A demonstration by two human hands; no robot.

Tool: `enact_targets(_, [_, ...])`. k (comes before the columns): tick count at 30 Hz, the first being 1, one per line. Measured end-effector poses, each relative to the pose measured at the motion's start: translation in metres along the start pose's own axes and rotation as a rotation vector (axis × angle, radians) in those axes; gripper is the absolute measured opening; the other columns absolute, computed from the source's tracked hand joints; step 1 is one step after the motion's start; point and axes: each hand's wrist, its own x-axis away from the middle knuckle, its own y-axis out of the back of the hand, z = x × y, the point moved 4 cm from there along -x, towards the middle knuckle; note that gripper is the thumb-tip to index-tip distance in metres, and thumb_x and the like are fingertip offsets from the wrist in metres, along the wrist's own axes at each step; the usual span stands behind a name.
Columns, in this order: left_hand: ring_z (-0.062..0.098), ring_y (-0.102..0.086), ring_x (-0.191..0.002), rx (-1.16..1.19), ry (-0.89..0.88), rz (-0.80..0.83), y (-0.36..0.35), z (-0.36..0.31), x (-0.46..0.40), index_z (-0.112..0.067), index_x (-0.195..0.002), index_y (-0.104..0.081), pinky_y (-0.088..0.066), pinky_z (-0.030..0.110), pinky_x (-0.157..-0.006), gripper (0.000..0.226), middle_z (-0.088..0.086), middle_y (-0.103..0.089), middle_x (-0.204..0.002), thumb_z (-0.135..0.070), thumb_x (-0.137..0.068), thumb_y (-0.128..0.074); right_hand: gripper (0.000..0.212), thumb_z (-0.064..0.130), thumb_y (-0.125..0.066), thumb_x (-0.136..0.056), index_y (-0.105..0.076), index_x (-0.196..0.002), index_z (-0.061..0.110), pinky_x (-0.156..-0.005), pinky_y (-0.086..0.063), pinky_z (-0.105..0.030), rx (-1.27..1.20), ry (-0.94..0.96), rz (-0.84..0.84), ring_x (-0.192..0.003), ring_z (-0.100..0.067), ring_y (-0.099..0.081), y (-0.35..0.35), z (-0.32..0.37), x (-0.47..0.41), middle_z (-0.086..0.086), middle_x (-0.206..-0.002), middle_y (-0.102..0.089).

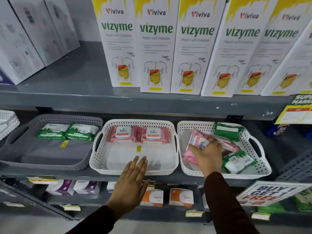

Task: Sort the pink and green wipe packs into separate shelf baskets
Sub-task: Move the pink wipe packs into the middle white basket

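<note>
Nearest me, the left hand [133, 181] lies flat and open, fingers together, over the front rim of the middle white basket [99, 159], holding nothing. The right hand [208, 155] reaches into the right white basket [263, 168], fingers curled around a tilted pink wipe pack [196, 137] among loose green packs [236, 163]. Farther back, two pink packs [138, 134] lie in the middle basket; two green packs [67, 131] lie in the grey basket [42, 163].

Grey shelf [50, 173], three baskets [133, 170] side by side
</note>
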Motion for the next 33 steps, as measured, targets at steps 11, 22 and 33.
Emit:
enact_targets(11, [0.022,-0.010,-0.149,0.004,-0.025,0.003,0.008,0.038,0.016,-0.009,-0.152,-0.024,-0.015,0.039,-0.117,0.062,0.004,-0.019,-0.160,-0.042,-0.100,-0.037,0.061,0.044,-0.080,-0.069,-0.050,-0.120,0.030,-0.081,-0.055,-0.035,0.010,0.383,0.150,-0.103,-0.026,-0.059,-0.066,0.113,0.063,-0.005,-0.117,-0.052])
enact_targets(22, [0.025,-0.015,-0.148,-0.012,-0.051,-0.022,0.007,0.028,0.011,-0.006,-0.150,-0.029,-0.016,0.041,-0.115,0.063,0.008,-0.025,-0.158,-0.046,-0.101,-0.027,0.032,0.027,-0.062,-0.094,-0.063,-0.124,0.015,-0.094,-0.054,-0.038,0.019,0.397,0.346,-0.104,-0.028,-0.066,-0.096,0.096,0.056,-0.012,-0.117,-0.068])
enact_targets(33, [0.027,-0.030,-0.143,-0.039,-0.103,-0.031,-0.007,-0.040,-0.023,-0.006,-0.145,-0.039,-0.006,0.035,-0.116,0.061,0.012,-0.040,-0.151,-0.046,-0.098,-0.037,0.063,0.044,-0.065,-0.084,-0.049,-0.136,0.014,-0.102,-0.042,-0.054,0.306,-0.110,-0.027,-0.132,-0.043,-0.042,0.008,-0.027,-0.057,-0.024,-0.144,-0.045])
